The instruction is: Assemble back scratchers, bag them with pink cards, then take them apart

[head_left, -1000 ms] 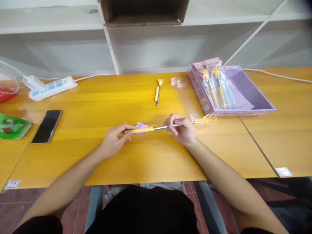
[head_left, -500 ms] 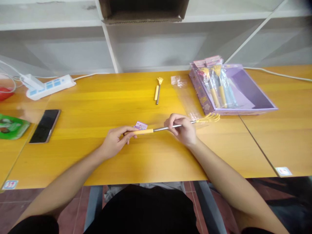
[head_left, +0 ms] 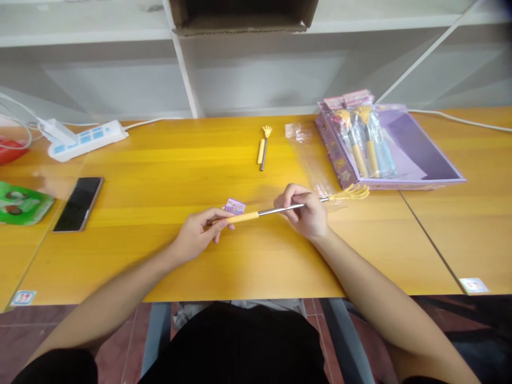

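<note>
I hold an extended telescopic back scratcher [head_left: 280,209] level above the yellow table [head_left: 160,176]. My left hand [head_left: 200,232] is closed on its yellow handle. My right hand [head_left: 306,213] pinches the metal rod near the middle. The yellow claw end [head_left: 354,192] points right, over an empty clear sleeve [head_left: 312,160]. A small purple label [head_left: 234,205] lies just behind the handle. A second, collapsed back scratcher [head_left: 263,148] lies farther back at the table's centre.
A purple box [head_left: 424,160] with several packaged scratchers [head_left: 366,141] stands at the back right. A phone [head_left: 79,196], a white power strip [head_left: 86,140], a green packet [head_left: 20,202] and a red item [head_left: 10,150] lie at the left. White shelving with a cardboard box [head_left: 244,16] runs behind.
The scratcher and both hands have shifted slightly right and the rod looks a little longer. The camera view has moved a bit too.
</note>
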`<state>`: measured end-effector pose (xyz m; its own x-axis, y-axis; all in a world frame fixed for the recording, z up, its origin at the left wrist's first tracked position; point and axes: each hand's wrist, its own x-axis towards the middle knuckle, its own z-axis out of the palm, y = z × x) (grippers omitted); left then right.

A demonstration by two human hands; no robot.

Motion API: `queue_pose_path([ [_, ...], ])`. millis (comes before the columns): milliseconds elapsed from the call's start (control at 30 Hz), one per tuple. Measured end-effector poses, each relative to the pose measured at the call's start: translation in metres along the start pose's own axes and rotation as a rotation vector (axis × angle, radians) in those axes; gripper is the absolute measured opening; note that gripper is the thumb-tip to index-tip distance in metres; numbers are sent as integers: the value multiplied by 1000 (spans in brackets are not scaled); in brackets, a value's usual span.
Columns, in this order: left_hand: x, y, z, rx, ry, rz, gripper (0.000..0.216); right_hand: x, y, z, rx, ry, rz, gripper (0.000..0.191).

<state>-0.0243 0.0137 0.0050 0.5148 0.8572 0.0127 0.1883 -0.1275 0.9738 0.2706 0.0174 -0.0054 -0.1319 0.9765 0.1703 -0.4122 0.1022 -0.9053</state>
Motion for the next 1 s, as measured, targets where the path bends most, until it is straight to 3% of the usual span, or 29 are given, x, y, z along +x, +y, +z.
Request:
queue_pose_path([
  [333, -3, 6, -4, 229, 37, 95, 22, -3, 1, -3, -49, -30, 35, 24],
  [567, -5, 2, 1, 122, 46, 58, 21, -6, 6, 3, -8, -6, -50, 26],
  [1000, -7, 7, -2, 151, 24, 32, 21, -6, 4, 6, 6, -42, -28, 24],
])
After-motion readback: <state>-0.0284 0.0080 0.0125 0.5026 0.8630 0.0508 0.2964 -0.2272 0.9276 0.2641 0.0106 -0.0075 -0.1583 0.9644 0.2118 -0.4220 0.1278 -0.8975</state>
